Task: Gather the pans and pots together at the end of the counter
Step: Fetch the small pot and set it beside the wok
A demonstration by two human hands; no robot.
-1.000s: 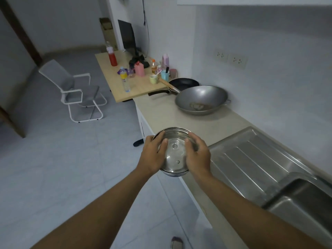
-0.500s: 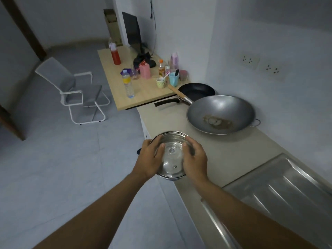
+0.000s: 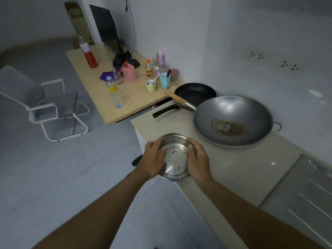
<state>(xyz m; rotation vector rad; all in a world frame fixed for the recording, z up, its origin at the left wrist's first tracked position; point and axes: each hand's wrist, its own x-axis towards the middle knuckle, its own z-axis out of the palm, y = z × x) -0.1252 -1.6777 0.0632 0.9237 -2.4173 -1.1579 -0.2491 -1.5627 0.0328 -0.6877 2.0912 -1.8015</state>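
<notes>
I hold a steel pot with a glass lid (image 3: 175, 155) over the counter's front edge. My left hand (image 3: 152, 159) grips its left side and my right hand (image 3: 197, 160) grips its right side. Beyond it on the beige counter (image 3: 233, 168) stands a large grey wok (image 3: 233, 120) with residue at its bottom and a wooden handle. Behind the wok lies a black frying pan (image 3: 195, 94) with a black handle, at the counter's far end.
A wooden table (image 3: 129, 101) past the counter end carries bottles, cups and a pink carton. A white-framed chair (image 3: 48, 105) stands on the floor at left. The steel sink drainboard (image 3: 305, 194) lies at right. Wall sockets are above the counter.
I have walked along the counter with the pot; the wok and frying pan are now much closer and the sink has slid off to the right. Both hands keep their grip.
</notes>
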